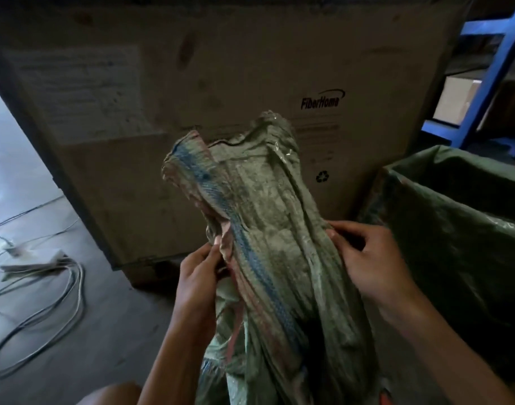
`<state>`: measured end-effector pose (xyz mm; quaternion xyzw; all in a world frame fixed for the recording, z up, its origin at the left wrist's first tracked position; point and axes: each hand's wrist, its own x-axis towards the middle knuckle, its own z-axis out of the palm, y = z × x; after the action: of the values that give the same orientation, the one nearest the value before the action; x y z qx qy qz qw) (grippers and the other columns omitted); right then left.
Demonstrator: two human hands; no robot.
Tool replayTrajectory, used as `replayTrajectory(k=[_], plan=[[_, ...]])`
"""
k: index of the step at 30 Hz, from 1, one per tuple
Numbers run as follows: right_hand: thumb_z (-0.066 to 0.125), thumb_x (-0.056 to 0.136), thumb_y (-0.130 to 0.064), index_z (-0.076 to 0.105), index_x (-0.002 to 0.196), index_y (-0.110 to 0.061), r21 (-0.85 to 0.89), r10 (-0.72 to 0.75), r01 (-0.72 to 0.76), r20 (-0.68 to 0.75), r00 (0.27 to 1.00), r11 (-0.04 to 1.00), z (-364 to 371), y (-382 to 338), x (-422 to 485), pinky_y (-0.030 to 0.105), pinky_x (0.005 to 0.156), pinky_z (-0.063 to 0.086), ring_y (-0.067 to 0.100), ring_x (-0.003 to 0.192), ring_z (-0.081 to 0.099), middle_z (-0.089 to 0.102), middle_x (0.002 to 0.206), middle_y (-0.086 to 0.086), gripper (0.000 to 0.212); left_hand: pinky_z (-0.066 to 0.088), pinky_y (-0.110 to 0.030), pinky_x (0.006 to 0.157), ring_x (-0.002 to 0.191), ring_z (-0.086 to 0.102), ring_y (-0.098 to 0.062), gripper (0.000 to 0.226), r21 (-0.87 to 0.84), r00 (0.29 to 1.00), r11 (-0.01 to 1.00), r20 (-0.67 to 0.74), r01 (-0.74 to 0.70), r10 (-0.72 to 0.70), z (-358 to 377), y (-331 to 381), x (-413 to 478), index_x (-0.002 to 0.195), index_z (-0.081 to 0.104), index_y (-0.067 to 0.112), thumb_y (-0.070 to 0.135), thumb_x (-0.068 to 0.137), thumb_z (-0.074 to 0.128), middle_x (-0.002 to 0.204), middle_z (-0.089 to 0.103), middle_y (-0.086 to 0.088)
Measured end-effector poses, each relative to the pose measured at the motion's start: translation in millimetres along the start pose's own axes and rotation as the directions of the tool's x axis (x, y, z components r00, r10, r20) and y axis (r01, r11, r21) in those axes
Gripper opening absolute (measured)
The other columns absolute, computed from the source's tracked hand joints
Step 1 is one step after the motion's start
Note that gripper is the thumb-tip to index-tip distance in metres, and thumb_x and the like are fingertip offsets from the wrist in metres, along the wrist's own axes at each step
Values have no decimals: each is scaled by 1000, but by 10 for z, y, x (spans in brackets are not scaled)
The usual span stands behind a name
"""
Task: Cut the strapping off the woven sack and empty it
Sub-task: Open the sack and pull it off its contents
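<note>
- While the woven sack (265,214) stands crumpled at frame centre, the left hand (199,276) pinches its striped edge.
- Right hand (364,258) grips the opposite side.
- Loose strapping (45,311) lies lower left on the floor.

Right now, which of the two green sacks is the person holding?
The crumpled woven sack with the blue stripe, gripped by the left hand and right hand. The other green sack lines the bin, untouched.

Large cardboard box (221,83) ahead; blue shelving (490,68) right; cable loops (45,311) on dim floor (104,331).
</note>
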<state>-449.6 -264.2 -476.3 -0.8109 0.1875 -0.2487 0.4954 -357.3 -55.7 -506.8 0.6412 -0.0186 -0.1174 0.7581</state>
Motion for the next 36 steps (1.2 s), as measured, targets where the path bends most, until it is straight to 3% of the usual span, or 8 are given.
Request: replayTrajectory(k=[4, 9, 11, 15, 20, 25, 29, 36], plan=[[62, 95, -19, 75, 101, -25, 222, 171, -138, -137, 976, 965, -250, 104, 99, 15, 76, 47, 0, 94, 65, 73, 95, -10, 15, 37, -12, 32, 27, 47, -5, 42, -93, 998, 994, -2, 64, -65, -5, 25, 66, 67, 60, 9, 13, 106, 45, 38, 54, 4], [58, 96, -29, 66, 123, -25, 193, 281, -262, -76, 957, 946, -178, 226, 84, 32, 95, 48, 14, 109, 61, 66, 117, -2, 28, 49, -29, 63, 65, 60, -14, 34, -265, 986, 952, 104, 150, -127, 102, -63, 162, 90, 74, 11, 34, 101, 51, 71, 66, -2], [58, 95, -36, 53, 137, -29, -7, 199, -201, -132, 971, 980, -98, 264, 50, 33, 101, 42, 17, 122, 52, 53, 132, -2, 43, 49, -35, 76, 75, 63, -19, 34, -334, 973, 921, 173, 202, -150, 175, -96, 148, 91, 77, 15, 38, 99, 52, 86, 68, -6], [60, 91, -46, 61, 129, -31, -155, -87, 72, -92, 992, 985, -19, 194, -51, 15, 92, 41, 1, 116, 52, 55, 124, -14, 40, 53, -25, 48, 54, 66, -14, 41, -392, 922, 868, 351, 305, -165, 332, -170, 105, 85, 71, 21, 26, 104, 35, 73, 70, -4], [70, 87, -35, 73, 107, -29, -187, -57, 73, 90, 994, 980, 79, 209, -108, 5, 63, 49, -6, 80, 66, 71, 91, -20, 21, 47, -43, 105, 121, 61, -32, 63, -270, 817, 920, 569, 286, -87, 353, -193, 73, 148, 46, 29, -4, 95, 38, 144, 58, -15], [70, 89, -22, 73, 97, -24, -126, -19, 22, 19, 1000, 992, -46, 281, -19, 5, 57, 45, -1, 75, 64, 71, 85, -13, 8, 52, -32, 84, 104, 51, -34, 70, -224, 845, 970, 534, 95, 41, 315, -175, 94, 144, 51, 31, -8, 87, 63, 125, 54, -39], [67, 90, -16, 71, 99, -22, -49, 34, -44, -186, 982, 998, -179, 309, 70, 17, 71, 50, 2, 85, 64, 70, 90, -9, 11, 53, -17, 49, 55, 63, -9, 64, -280, 944, 959, 325, 37, 59, 254, -86, 110, 136, 55, 17, -9, 78, 61, 96, 57, -21], [62, 94, -15, 69, 104, -21, 107, 182, -158, -281, 942, 982, -343, 316, 121, 25, 75, 50, 3, 90, 60, 66, 96, -9, 14, 52, -21, 52, 57, 56, -11, 32, -244, 998, 968, 13, 56, -55, -7, -81, 257, 108, 67, 25, -3, 95, 57, 85, 63, -9]])
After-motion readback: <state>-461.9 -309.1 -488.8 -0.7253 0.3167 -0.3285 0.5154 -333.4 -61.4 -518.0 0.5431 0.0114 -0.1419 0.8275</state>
